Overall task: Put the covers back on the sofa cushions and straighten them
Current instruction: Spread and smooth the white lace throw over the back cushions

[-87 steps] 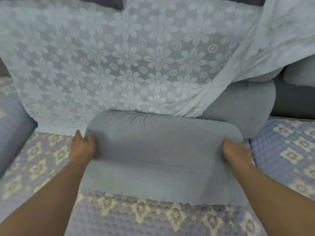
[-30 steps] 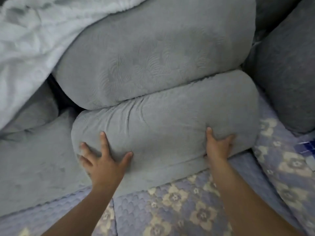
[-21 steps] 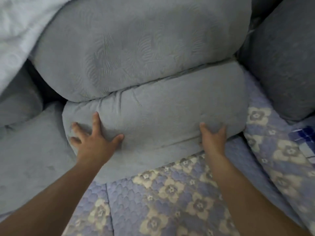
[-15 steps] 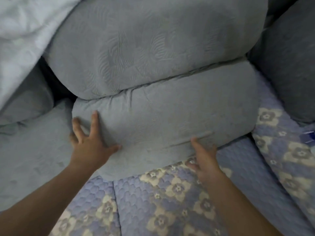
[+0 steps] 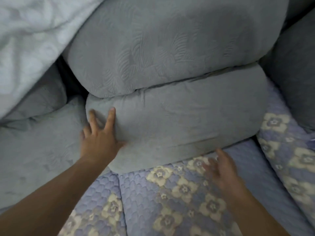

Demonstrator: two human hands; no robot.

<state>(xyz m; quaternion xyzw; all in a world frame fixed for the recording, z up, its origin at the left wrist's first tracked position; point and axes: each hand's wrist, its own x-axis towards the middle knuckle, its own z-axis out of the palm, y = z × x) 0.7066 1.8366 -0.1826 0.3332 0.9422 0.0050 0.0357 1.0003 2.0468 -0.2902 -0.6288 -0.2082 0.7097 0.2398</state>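
Pulling off: right hand (image 5: 221, 169) has come away from the lower cushion (image 5: 187, 120) since half a second ago and now hovers over the quilted seat cover (image 5: 170, 193), fingers loose and spread, holding nothing. It's motion-blurred, so I can't tell whether the fingertips touch the cushion's bottom edge. Left hand (image 5: 100, 138) hasn't moved off: palm flat on the cushion's left end, fingers splayed, pressing, not gripping.

Lower cushion sits on the seat, wedged under the big back cushion (image 5: 162, 45), right end near the armrest (image 5: 296, 74). Reads as this one seated; the left hand is likely just firming up the corner.

White lace cover (image 5: 30, 31) is bunched at top left, not on these cushions. So covering and straightening here still look undone.

Can't see:
- the back of either cushion, or any zip or opening
- the dark gap at left, behind the cushions
- how much of the neighbouring cushion (image 5: 34, 147) the lace hides
- armrest and seat, cut off by the frame edge
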